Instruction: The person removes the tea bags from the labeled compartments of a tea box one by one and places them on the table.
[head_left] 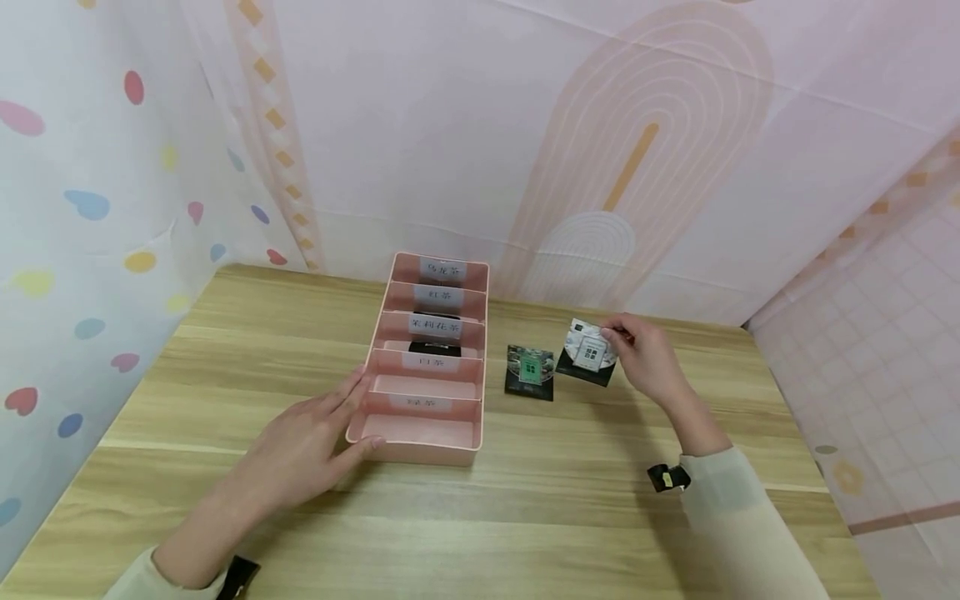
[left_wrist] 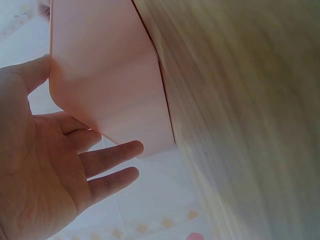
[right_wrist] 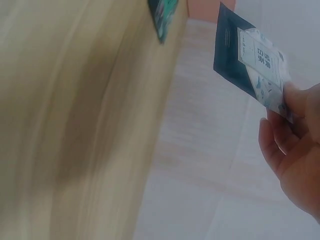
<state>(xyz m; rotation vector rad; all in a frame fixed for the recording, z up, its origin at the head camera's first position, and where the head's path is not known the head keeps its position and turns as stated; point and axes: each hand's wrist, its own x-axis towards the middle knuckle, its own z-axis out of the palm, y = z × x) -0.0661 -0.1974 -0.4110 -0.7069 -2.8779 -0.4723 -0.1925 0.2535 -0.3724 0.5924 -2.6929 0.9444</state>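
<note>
A pink divided storage box [head_left: 482,375] stands on the wooden table, with labels on its dividers. My left hand [head_left: 300,446] rests against its near left corner, thumb at the front rim and fingers along the left side; in the left wrist view those fingers [left_wrist: 112,159] are mostly straight and spread. My right hand [head_left: 648,358] pinches a black-and-white tea sachet [head_left: 588,354] by its upper right corner, and the right wrist view shows this sachet [right_wrist: 255,62] tilted between thumb and fingers. Another tea sachet [head_left: 530,372], with a green label, lies flat between box and right hand.
Dark packets [head_left: 435,348] show inside two of the box's middle compartments. The two nearest compartments show bare pink floors. Patterned cloth [head_left: 420,125] hangs behind the table [head_left: 570,517] and at both sides. Dark straps sit at both wrists.
</note>
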